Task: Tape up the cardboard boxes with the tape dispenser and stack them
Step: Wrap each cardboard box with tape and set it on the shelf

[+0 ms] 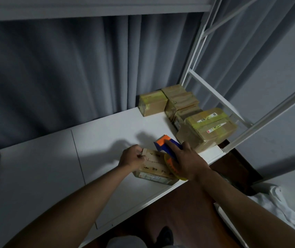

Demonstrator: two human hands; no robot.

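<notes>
The cardboard box [154, 164] lies between the gripping left hand [131, 156] and the right hand [188, 161] grasping the tape dispenser [168, 145].

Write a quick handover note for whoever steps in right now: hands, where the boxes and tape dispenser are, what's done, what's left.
Left hand grips the far end of the open box near the table edge.
Right hand holds the tape dispenser over that box.
Done: taped boxes sit piled at the table's far right corner.
Left: tape this box shut, then stack it with the others.
</notes>
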